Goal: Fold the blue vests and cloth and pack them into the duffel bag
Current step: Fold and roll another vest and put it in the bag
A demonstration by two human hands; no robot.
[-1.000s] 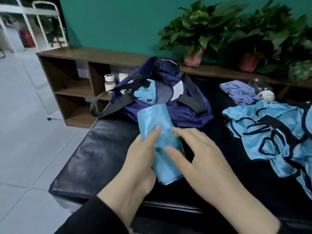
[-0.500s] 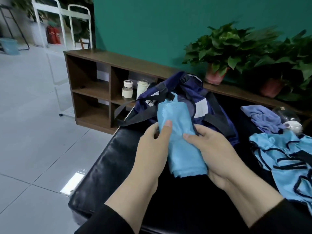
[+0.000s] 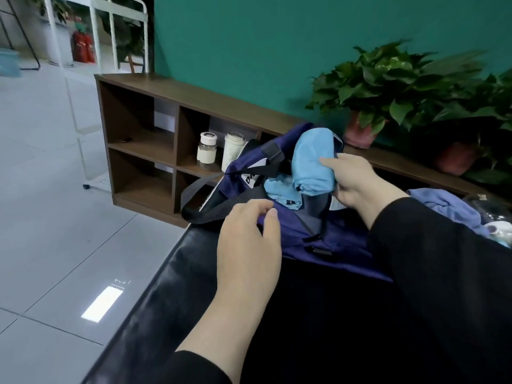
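r hand holds folded vest over duffel bag.

Light-blue vest, navy duffel bag

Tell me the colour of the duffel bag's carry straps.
Black straps on a navy duffel bag, seen in the head view.

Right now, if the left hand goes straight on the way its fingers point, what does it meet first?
Probably the black strap at the near rim of the bag. The left hand points there with loosely curled fingers; depth is unclear, so it may already touch.
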